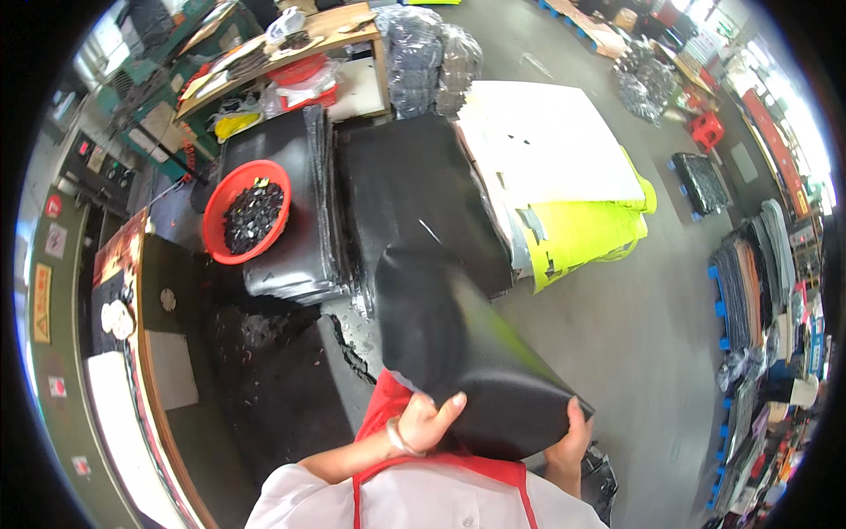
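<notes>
A large, glossy black sheet [502, 379] is bent into a curve in front of me. My left hand [427, 423] is closed on its near left edge, thumb pointing up. At the opposite side, my right hand [571, 436] grips the near right corner, its thumb on top and the other fingers mostly hidden. The sheet's far end rises over a stack of similar black sheets [405, 176], which bears a small pale streak. Whether that end touches the stack I cannot tell.
Left of the stack, a red basin [211, 238] of black scraps sits on another black pile [304, 194]. White sheets [546, 141] and yellow-green sheets [590, 234] lie to the right. A machine cabinet [167, 353] stands at left; stacked materials [740, 282] line the far right.
</notes>
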`<state>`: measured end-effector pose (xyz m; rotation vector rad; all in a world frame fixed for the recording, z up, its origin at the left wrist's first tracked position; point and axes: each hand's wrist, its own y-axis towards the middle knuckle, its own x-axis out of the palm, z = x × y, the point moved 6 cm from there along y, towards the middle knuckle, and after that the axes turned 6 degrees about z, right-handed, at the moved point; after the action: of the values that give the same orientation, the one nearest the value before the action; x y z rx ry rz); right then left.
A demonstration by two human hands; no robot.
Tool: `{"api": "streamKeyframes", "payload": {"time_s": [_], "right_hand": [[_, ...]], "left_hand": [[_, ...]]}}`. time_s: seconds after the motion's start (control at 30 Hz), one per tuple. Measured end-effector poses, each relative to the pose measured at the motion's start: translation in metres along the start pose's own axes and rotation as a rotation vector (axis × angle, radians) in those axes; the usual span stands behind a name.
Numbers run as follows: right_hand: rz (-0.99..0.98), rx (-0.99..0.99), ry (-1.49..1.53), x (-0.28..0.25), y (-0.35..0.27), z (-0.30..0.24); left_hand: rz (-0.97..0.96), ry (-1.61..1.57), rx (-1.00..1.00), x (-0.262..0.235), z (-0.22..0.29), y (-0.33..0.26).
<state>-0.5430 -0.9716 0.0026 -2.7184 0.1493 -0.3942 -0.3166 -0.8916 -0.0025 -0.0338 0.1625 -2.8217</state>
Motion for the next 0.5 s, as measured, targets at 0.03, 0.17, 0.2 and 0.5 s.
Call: {"api": "streamKeyframes", "payload": {"time_s": [0.03, 0.17, 0.2, 0.5], "right_hand": [[0.004, -0.071, 0.006, 0.001, -0.002, -0.008], [-0.220, -0.329, -0.017, 0.035, -0.010, -0.025], [-0.172, -0.373, 0.050, 0.041, -0.015, -0.024], [-0.432, -0.675, 0.033, 0.118, -0.072, -0.073]], "left_hand": [[-0.008, 0.051, 0.022, -0.004, 0.004, -0.015], [0.221, -0.311, -0.148, -0.035, 0.010, -0.060], [0.255, -0.266, -0.229, -0.046, 0.011, -0.071], [0.698, 0.345, 0.769, -0.149, 0.095, -0.226]]}}
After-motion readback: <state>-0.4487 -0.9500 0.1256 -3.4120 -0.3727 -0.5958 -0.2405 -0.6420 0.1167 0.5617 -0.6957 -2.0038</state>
